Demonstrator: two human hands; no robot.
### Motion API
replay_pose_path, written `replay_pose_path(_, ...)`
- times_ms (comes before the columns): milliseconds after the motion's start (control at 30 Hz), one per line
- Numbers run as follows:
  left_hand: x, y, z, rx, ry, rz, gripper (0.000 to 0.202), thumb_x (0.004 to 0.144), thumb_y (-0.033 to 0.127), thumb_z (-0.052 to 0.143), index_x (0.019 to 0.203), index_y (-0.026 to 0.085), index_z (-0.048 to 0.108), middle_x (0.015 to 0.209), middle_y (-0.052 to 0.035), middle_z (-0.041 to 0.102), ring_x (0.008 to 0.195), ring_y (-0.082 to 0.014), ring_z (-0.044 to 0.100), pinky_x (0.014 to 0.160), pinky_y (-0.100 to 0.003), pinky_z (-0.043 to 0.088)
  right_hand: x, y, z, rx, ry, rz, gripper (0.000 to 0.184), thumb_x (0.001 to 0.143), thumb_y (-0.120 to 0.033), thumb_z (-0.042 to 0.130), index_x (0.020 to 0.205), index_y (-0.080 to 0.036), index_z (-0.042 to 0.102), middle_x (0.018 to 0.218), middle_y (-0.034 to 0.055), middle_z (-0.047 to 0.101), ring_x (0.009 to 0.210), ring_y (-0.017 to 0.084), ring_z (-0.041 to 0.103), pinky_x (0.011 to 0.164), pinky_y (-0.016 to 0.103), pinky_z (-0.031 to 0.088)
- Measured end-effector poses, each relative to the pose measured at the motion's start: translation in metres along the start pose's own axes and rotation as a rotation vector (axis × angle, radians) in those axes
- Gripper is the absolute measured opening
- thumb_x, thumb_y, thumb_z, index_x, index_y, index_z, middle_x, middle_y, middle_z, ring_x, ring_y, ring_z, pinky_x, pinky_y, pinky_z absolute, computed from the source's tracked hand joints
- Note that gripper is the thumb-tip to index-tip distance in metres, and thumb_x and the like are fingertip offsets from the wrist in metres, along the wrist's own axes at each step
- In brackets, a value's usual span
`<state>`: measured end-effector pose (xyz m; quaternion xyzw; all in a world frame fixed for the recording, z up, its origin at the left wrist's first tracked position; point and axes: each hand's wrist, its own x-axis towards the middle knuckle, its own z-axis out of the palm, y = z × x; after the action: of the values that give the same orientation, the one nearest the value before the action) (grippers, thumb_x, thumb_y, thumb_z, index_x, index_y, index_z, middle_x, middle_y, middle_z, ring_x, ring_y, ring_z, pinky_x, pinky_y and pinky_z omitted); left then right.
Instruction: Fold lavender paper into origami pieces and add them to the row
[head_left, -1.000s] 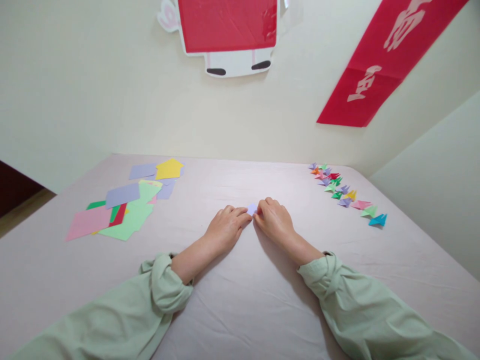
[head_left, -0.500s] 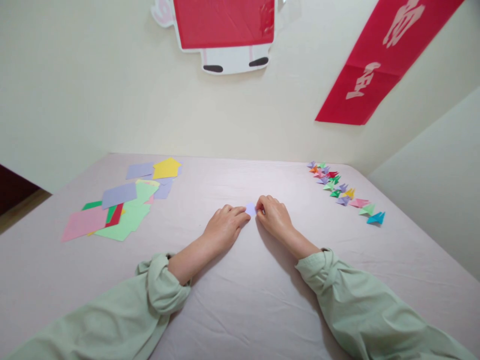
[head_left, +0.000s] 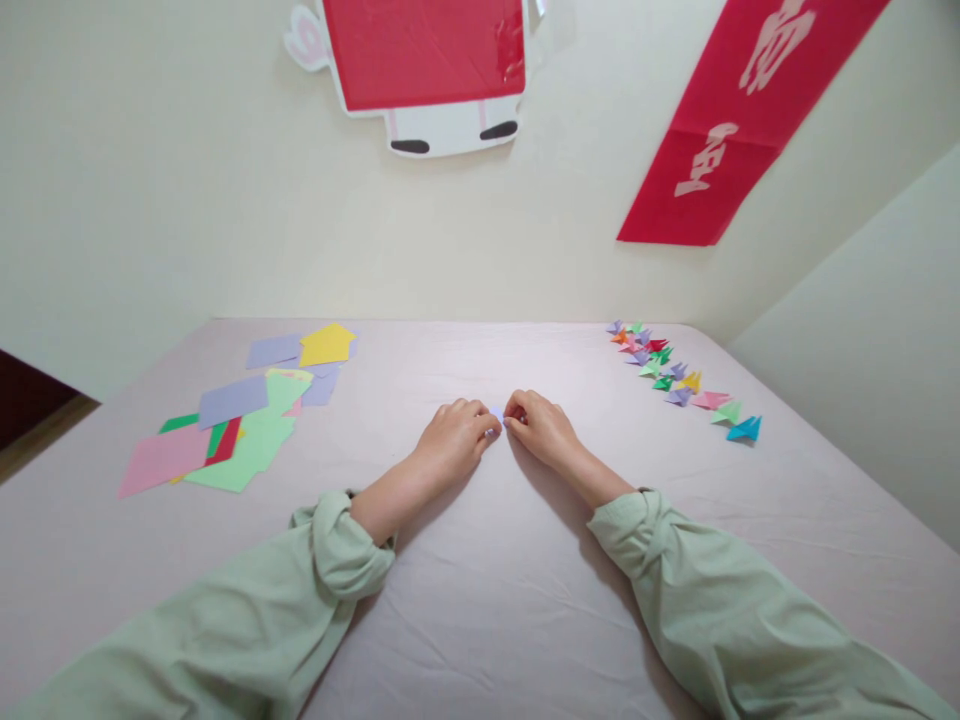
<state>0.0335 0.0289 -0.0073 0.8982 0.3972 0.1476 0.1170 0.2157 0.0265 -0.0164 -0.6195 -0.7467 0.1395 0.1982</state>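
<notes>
A small piece of pale purple paper (head_left: 498, 412) lies in the middle of the table, mostly covered by fingers. My left hand (head_left: 456, 440) pinches its left side, with thumb and fingers closed together. From the other side, my right hand (head_left: 541, 428) has its thumb and forefinger closed at the paper's right edge. The two sets of fingertips are only a little apart. How the paper is folded cannot be made out at this size.
Loose coloured paper sheets (head_left: 244, 450) lie overlapping on the left of the table (head_left: 480, 620). Several small folded paper cranes (head_left: 679, 397) form a slanting row on the right. Behind stands a wall with a red banner (head_left: 720, 140) and a cartoon cutout (head_left: 450, 130).
My left fingers have curled from lying nearly flat into a pinch, and less of the purple paper shows. My hands have come closer together. The camera view has shifted slightly.
</notes>
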Motion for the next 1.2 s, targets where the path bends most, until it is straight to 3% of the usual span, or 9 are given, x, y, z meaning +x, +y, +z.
replay_pose_path(200, 0.016, -0.016, 0.013, -0.063, 0.008, 0.157, 0.023, 0.088, 0.015, 0.051, 0.1, 0.021, 0.07, 0.096, -0.0065, 0.064, 0.094, -0.0205, 0.058, 0.085, -0.033, 0.047, 0.001, -0.001, -0.002, -0.008, -0.022, 0.009, 0.005, 0.082, -0.018, 0.058, 0.087, -0.021, 0.06, 0.087, 0.001, 0.063, 0.08, 0.015, 0.056, 0.069, 0.026, 0.035)
replay_pose_path(467, 0.004, -0.031, 0.014, -0.117, 0.037, 0.236, 0.035, 0.081, 0.001, 0.047, 0.099, 0.021, 0.068, 0.108, -0.0056, 0.066, 0.103, -0.0195, 0.059, 0.096, -0.036, 0.046, 0.0, 0.0, -0.001, -0.045, -0.019, -0.002, 0.006, 0.085, -0.019, 0.055, 0.088, -0.022, 0.06, 0.088, 0.0014, 0.063, 0.081, 0.015, 0.057, 0.071, 0.025, 0.036)
replay_pose_path(933, -0.013, -0.025, 0.01, -0.17, 0.048, 0.167, 0.035, 0.077, 0.0, 0.045, 0.097, 0.02, 0.064, 0.118, -0.0056, 0.067, 0.112, -0.0191, 0.06, 0.099, -0.038, 0.047, -0.001, -0.001, -0.004, -0.037, -0.025, 0.01, 0.008, 0.084, -0.018, 0.054, 0.088, -0.021, 0.06, 0.088, 0.0018, 0.063, 0.081, 0.015, 0.057, 0.072, 0.026, 0.037)
replay_pose_path(1100, -0.016, -0.023, 0.013, -0.187, 0.073, 0.132, 0.045, 0.075, 0.0, 0.044, 0.112, 0.018, 0.061, 0.118, -0.0062, 0.067, 0.111, -0.0191, 0.059, 0.101, -0.038, 0.047, -0.006, -0.01, -0.002, -0.11, 0.009, 0.01, 0.011, 0.084, -0.029, 0.06, 0.091, -0.021, 0.059, 0.093, 0.0043, 0.062, 0.086, 0.019, 0.056, 0.074, 0.029, 0.036)
replay_pose_path(1200, -0.016, -0.024, 0.013, -0.164, 0.056, 0.154, 0.045, 0.075, 0.0, 0.044, 0.11, 0.019, 0.063, 0.12, -0.006, 0.067, 0.114, -0.0198, 0.058, 0.103, -0.04, 0.045, -0.01, -0.015, -0.002, -0.158, 0.032, 0.01, 0.017, 0.083, -0.033, 0.063, 0.093, -0.02, 0.059, 0.096, 0.0067, 0.062, 0.09, 0.021, 0.054, 0.075, 0.031, 0.035)
